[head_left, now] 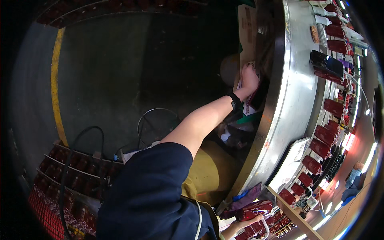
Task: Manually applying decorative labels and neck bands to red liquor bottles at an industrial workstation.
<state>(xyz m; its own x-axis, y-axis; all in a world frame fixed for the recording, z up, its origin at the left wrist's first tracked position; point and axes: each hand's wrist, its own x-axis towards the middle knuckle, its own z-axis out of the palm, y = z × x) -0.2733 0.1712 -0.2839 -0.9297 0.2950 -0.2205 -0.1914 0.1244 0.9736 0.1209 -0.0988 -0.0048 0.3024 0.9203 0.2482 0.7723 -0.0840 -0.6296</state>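
While the right hand (245, 223) clasps a red container (253, 211), whether the left hand (249, 78) pinches the carton (247, 34) is unclear.

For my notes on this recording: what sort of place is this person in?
Probably a factory or assembly workshop: rows of similar glossy red parts stand along a long metal workbench, and a yellow line runs across the dark floor.
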